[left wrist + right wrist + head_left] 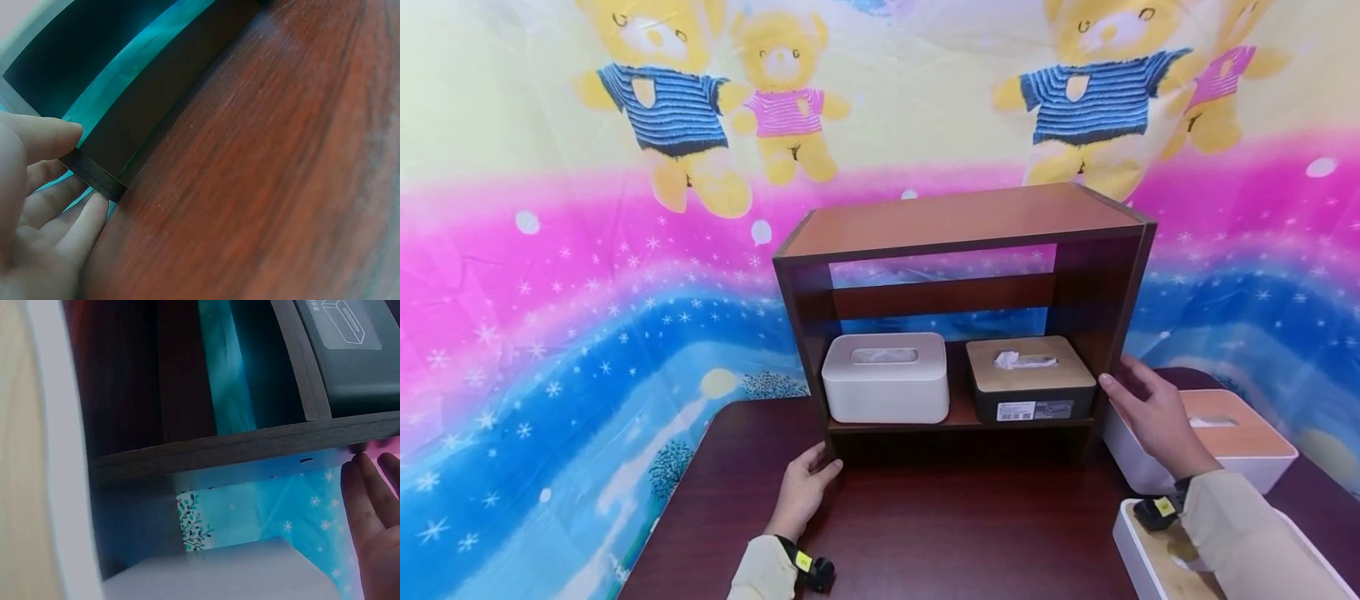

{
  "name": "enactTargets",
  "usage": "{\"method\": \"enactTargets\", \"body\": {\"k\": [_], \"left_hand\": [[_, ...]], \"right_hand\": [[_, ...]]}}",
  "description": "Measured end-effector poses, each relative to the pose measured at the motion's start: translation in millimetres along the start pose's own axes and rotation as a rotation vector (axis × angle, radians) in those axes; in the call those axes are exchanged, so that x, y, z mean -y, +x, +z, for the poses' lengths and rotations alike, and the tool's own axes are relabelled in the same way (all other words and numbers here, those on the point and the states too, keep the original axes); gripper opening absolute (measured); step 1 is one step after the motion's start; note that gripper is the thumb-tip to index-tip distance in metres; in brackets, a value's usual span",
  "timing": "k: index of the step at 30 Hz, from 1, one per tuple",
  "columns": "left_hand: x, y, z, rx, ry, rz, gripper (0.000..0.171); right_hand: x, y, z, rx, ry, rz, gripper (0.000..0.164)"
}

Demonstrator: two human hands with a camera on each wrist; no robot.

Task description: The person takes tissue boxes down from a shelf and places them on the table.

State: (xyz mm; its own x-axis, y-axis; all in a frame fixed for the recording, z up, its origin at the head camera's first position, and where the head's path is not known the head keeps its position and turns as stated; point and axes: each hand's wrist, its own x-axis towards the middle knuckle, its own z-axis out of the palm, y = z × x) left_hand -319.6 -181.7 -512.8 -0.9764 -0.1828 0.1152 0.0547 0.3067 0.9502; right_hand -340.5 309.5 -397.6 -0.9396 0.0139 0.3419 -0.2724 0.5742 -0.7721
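A brown wooden shelf (962,221) stands on the table against the printed cloth. Low on its left side panel, my left hand (801,492) grips the front edge; the left wrist view shows digits (53,134) on either side of the dark panel edge (94,174). At the right side panel, my right hand (1157,421) has its thumb at the front edge. Its straight fingers (369,494) touch the outer face in the right wrist view. On the shelf board sit a white tissue box (887,392) and a black tissue box with a wooden lid (1000,379).
Right of the shelf, a white tissue box with a wooden lid (1251,417) stands behind my right hand. Nearer, another wood-topped white box (1157,558) lies partly under my right sleeve. The dark red table (955,533) extends before the shelf, and the bear-print cloth (550,275) hangs behind.
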Motion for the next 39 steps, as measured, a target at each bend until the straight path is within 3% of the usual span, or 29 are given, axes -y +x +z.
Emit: {"method": "enactTargets", "body": {"k": [11, 18, 29, 35, 39], "left_hand": [[2.9, 1.7, 1.4, 0.022, -0.008, 0.002, 0.056], [3.6, 1.4, 3.3, 0.003, 0.014, -0.006, 0.061], [-2.6, 8.3, -6.0, 0.041, 0.059, -0.020, 0.062], [-13.5, 9.8, -10.2, 0.083, 0.137, -0.027, 0.059], [-21.2, 5.5, -11.7, 0.125, 0.274, 0.010, 0.053]], "right_hand": [[-15, -3, -1, 0.026, 0.067, 0.033, 0.060], [-23, -1, -4, 0.071, 0.164, 0.066, 0.063], [-30, -2, 4, 0.065, 0.260, 0.022, 0.062], [-28, -2, 4, 0.058, 0.324, 0.019, 0.062], [-25, -4, 4, 0.070, 0.365, 0.031, 0.062]]}}
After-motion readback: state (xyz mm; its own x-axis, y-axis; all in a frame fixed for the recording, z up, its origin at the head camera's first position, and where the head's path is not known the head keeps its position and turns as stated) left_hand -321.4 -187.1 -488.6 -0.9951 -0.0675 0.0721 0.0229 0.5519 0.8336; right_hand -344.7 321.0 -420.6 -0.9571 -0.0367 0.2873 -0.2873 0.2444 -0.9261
